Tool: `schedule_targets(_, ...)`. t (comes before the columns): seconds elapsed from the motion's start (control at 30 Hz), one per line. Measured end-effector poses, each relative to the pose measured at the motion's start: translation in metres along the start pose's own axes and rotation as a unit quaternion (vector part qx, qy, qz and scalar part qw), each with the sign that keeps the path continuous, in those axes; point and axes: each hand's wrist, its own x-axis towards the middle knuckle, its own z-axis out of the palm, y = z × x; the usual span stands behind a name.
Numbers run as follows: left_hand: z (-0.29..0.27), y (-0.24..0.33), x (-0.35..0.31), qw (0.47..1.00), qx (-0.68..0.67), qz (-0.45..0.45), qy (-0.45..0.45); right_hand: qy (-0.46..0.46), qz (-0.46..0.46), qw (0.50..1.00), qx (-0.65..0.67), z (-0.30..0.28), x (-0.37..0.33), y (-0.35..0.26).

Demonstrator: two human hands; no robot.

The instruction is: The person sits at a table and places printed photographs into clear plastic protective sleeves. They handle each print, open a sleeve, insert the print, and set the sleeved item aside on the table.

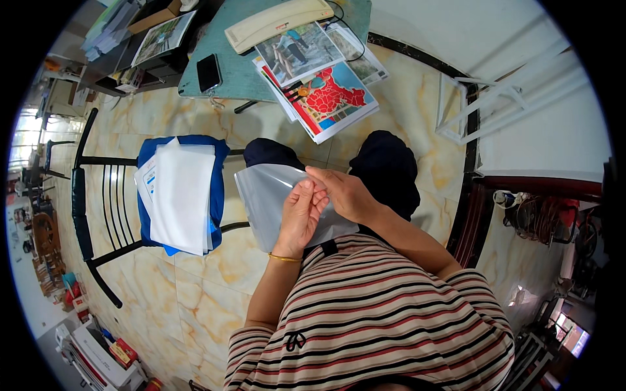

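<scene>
1. We are bringing our left hand [302, 214] and right hand [352, 194] together at the upper right part of a clear plastic sheet [264, 195], their fingers meeting there.
2. We are curling the left fingers toward the thumb and stretching the right index finger across to them; we cannot tell whether film is lying between the fingertips of either hand.
3. The sheet is lying over our lap, partly covering our dark trousers [385, 173], just below the striped shirt [385, 300].
4. We are wearing a gold-coloured bracelet [285, 258] on the left wrist.
5. To our left, a stack of whitish sheets [182, 202] is resting on the blue seat [220, 153] of a black-framed chair [78, 189].
6. Ahead, a greenish table [238, 75] is bearing a phone [209, 73], a long cream machine [280, 25] and overlapping colour prints [336, 98], which are jutting past its near edge.
</scene>
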Motion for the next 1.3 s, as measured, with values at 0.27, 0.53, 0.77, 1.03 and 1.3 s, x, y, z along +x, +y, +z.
schedule_targets(0.27, -0.003, -0.002, 0.002, 1.0, 0.011, 0.003, -0.012, 0.012, -0.011, 1.0, 0.001, -0.001, 0.002, -0.004)
schedule_targets(0.53, -0.003, -0.004, 0.003, 1.0, -0.004, 0.002, -0.018, 0.019, -0.003, 1.0, 0.004, 0.0, -0.001, -0.005)
schedule_targets(0.77, 0.001, -0.004, 0.002, 1.0, 0.01, 0.006, 0.001, 0.017, 0.008, 1.0, 0.006, 0.0, -0.002, -0.005)
schedule_targets(1.03, 0.003, -0.004, 0.002, 0.985, 0.148, 0.081, 0.037, -0.014, 0.105, 0.985, 0.133, 0.0, -0.006, -0.003)
schedule_targets(1.3, -0.015, 0.012, -0.005, 0.941, 0.275, 0.191, 0.052, 0.043, 0.233, 0.94, 0.245, 0.004, -0.005, 0.016)
